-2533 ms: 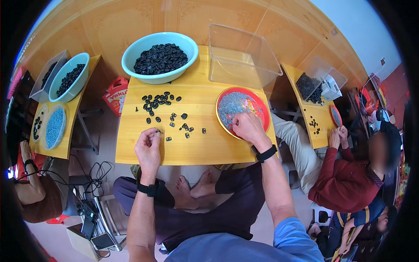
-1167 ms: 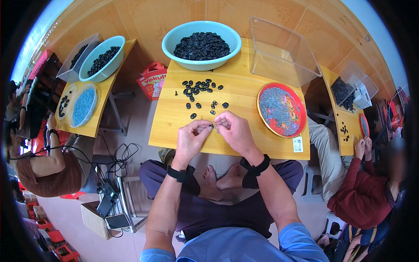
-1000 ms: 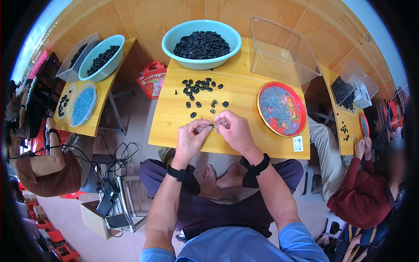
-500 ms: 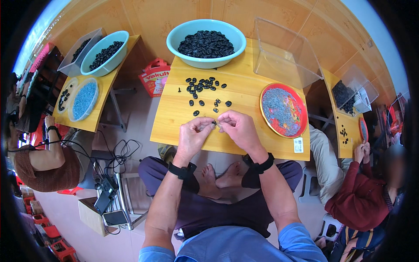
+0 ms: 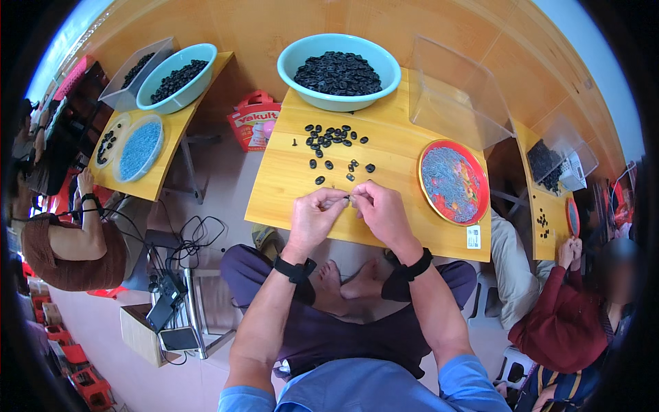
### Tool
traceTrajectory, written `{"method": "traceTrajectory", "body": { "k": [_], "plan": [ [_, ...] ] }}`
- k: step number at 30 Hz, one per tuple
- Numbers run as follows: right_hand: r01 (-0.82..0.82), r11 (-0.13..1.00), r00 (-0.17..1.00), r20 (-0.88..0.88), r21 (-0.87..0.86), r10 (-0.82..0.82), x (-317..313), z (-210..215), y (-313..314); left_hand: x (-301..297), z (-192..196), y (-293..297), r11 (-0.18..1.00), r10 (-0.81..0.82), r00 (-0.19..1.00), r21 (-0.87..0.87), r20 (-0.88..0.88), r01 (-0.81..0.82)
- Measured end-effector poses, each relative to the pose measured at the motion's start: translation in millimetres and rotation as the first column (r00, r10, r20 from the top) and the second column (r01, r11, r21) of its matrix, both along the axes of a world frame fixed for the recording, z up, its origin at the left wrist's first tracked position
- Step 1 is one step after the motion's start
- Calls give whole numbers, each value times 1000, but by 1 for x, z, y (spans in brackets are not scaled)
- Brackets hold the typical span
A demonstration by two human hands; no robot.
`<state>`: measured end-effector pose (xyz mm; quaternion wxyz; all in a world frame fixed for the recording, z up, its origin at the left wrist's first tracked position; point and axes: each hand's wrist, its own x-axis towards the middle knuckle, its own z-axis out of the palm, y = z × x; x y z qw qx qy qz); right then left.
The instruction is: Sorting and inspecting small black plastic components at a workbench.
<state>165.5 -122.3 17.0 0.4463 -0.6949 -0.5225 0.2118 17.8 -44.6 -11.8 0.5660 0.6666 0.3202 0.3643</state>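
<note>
Over the near edge of the yellow table my left hand (image 5: 314, 218) pinches a small black oval piece (image 5: 347, 198) between thumb and forefinger. My right hand (image 5: 384, 214) meets it there, thumb and forefinger also pinched together at the piece; anything small between those fingertips is hidden. Beyond my hands lies a loose cluster of black oval pieces (image 5: 332, 137) with two small holes. A few more, such as one piece (image 5: 371, 167), lie closer. To the right sits a round red tray (image 5: 482, 199) holding many tiny grey-blue pins (image 5: 445, 175).
A light-blue basin (image 5: 340, 102) heaped with black pieces stands at the table's far side. Beside it is a clear plastic bin (image 5: 460, 103). People work at side tables left and right. Black cables (image 5: 195, 237) hang over a metal stand on the left.
The whole view has shifted slightly, so table and basin appear further right and lower. My hands stay pinched together around the small black piece.
</note>
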Motion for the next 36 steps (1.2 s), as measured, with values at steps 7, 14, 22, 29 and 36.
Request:
{"method": "traceTrajectory", "body": {
  "k": [7,14,22,29,36],
  "plan": [
    [9,1000,994,-106,-26,-12,1,17,5,-2,1,0,998,68,996,4,53,-68],
    [-87,996,975,208,20,81,10,25,51,7,-3,11,851,526,726,-276,443,-447],
    [-242,965,831,491,-104,262,-15,3,78,9,-6,11,858,513,769,-235,382,-456],
    [-63,984,982,-186,-165,32,0,12,58,6,-13,11,925,378,871,-174,313,-339],
    [1,1000,536,-844,14,11,27,-11,8,10,-3,8,964,254,941,-131,223,-229]
  ]
}}
